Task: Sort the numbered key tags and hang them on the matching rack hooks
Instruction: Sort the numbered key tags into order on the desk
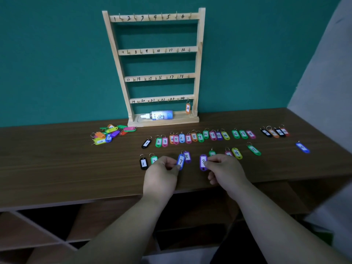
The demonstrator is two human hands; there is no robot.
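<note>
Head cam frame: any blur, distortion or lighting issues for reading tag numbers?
Head view: dim, even light, no hard shadows or glare; wide-angle warp makes the rack taper and lean; centre is sharp, tag 7 in the left hand and tag 8 in the right hand read fine; the blue tag at far right is smeared, number unreadable.

I see a teal wall [57,54] behind a dark wood-grain bench [57,168]. On the right a pale grey wall [323,73] slants in to meet the bench's far corner. Under the bench, open cubby shelves [43,227] sit in shadow. The light is dim.
</note>
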